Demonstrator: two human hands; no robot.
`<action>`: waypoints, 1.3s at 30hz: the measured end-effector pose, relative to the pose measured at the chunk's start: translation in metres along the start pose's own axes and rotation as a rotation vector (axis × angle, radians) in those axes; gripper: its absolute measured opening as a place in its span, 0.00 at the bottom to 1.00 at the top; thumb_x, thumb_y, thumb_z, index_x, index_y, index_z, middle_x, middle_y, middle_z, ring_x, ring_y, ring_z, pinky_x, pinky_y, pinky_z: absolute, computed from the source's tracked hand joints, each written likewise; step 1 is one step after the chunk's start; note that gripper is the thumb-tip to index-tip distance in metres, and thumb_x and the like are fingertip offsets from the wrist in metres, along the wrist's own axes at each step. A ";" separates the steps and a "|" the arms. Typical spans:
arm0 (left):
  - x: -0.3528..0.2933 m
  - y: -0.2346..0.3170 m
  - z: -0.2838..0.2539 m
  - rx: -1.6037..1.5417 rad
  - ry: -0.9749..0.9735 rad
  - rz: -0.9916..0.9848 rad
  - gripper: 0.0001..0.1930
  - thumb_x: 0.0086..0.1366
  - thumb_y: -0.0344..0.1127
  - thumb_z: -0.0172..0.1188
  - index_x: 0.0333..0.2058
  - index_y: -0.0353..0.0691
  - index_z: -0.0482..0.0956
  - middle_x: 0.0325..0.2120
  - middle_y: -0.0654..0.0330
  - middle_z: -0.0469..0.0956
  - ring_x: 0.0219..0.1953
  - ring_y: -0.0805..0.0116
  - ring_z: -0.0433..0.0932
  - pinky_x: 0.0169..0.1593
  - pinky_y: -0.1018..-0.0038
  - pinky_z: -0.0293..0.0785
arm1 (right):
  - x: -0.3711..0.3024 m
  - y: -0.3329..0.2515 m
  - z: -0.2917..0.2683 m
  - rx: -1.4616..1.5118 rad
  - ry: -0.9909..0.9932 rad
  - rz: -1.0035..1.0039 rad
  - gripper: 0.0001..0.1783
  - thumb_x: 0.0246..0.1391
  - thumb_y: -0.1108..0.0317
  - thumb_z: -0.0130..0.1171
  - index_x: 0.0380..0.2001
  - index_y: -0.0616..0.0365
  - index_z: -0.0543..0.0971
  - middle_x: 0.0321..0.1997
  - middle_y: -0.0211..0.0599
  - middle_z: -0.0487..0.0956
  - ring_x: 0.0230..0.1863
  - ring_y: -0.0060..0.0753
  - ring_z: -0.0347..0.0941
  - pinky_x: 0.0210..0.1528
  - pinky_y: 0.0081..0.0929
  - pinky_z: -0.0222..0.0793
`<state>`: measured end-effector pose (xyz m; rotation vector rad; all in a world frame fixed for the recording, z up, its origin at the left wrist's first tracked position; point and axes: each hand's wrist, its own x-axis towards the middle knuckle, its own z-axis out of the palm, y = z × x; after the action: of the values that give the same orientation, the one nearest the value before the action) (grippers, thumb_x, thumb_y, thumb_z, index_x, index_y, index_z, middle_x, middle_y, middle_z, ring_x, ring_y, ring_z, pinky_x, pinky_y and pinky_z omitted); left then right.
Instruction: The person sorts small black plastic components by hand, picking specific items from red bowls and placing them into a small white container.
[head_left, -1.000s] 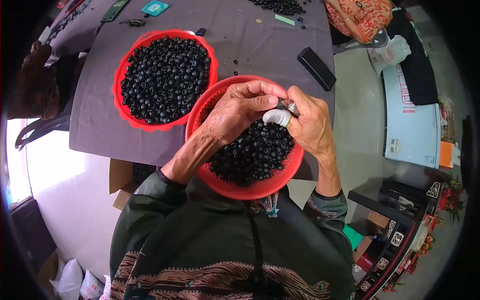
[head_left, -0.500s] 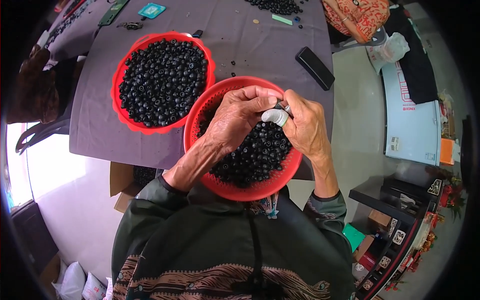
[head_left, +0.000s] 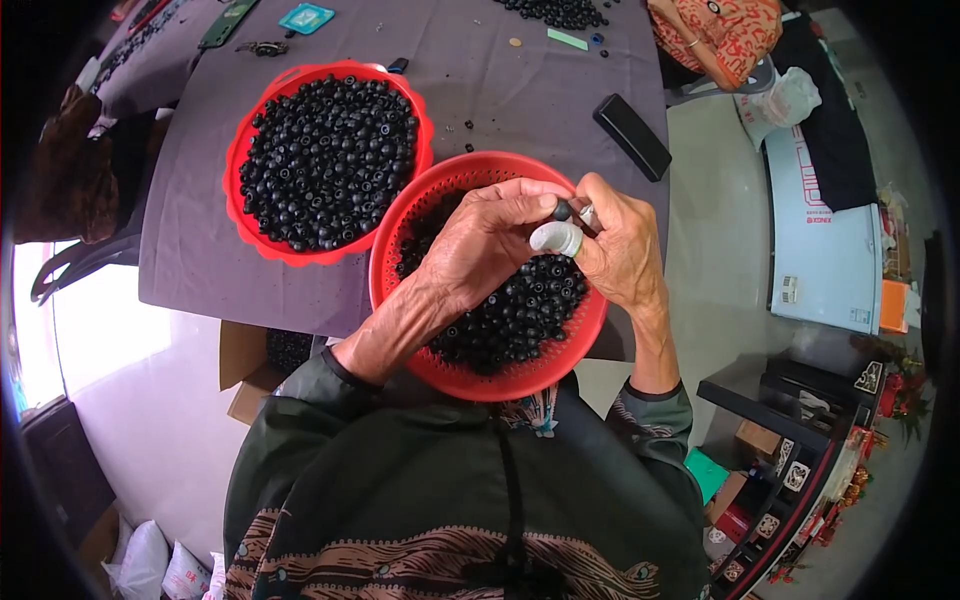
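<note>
Between the thumb and forefinger of my left hand [head_left: 470,240] is a small round black piece [head_left: 562,211], held above a red colander [head_left: 490,389]. My right hand [head_left: 628,250] is curled close beside it, with a white cover [head_left: 556,239] on its thumb. A small pale bit shows at its bent forefinger; what those fingers grip, if anything, I cannot make out. Under both hands the colander holds many hollow black pieces [head_left: 515,315] of the same kind. To the left stands a red scalloped basin [head_left: 234,190], heaped with similar black pieces [head_left: 330,165].
A black oblong case [head_left: 632,137] lies on the grey tablecloth [head_left: 540,110] at the right. Farther back are a green strip [head_left: 567,39], a blue tray [head_left: 306,18] and another pile of black pieces [head_left: 555,12]. Across the table sits another person, a patterned sleeve [head_left: 735,45] showing.
My fingers have shifted slightly apart, and the black piece in my left hand now shows more fully. My right thumb has moved a little down and right.
</note>
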<state>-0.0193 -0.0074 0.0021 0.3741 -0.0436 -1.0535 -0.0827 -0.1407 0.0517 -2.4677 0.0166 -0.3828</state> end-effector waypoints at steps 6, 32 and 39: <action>0.000 0.000 -0.001 0.014 -0.004 -0.012 0.09 0.58 0.28 0.51 0.36 0.29 0.72 0.32 0.55 0.75 0.36 0.68 0.74 0.43 0.73 0.70 | 0.001 0.002 0.003 -0.016 -0.038 0.003 0.31 0.34 0.44 0.64 0.18 0.61 0.62 0.12 0.36 0.62 0.14 0.30 0.54 0.17 0.26 0.57; -0.002 -0.004 -0.003 0.072 0.038 -0.035 0.11 0.59 0.31 0.50 0.39 0.33 0.71 0.35 0.59 0.74 0.37 0.72 0.72 0.45 0.74 0.67 | 0.000 0.000 0.000 -0.087 -0.102 -0.024 0.13 0.40 0.67 0.61 0.23 0.60 0.67 0.19 0.43 0.72 0.21 0.46 0.71 0.21 0.36 0.64; 0.001 -0.004 0.002 0.045 0.079 -0.013 0.08 0.58 0.29 0.51 0.35 0.31 0.72 0.31 0.58 0.74 0.34 0.71 0.73 0.42 0.72 0.69 | -0.002 0.005 0.008 -0.050 -0.010 -0.023 0.27 0.40 0.49 0.62 0.19 0.61 0.62 0.14 0.39 0.65 0.15 0.40 0.61 0.18 0.29 0.59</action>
<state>-0.0225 -0.0108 0.0024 0.4569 0.0056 -1.0509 -0.0821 -0.1395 0.0423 -2.5214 -0.0062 -0.3848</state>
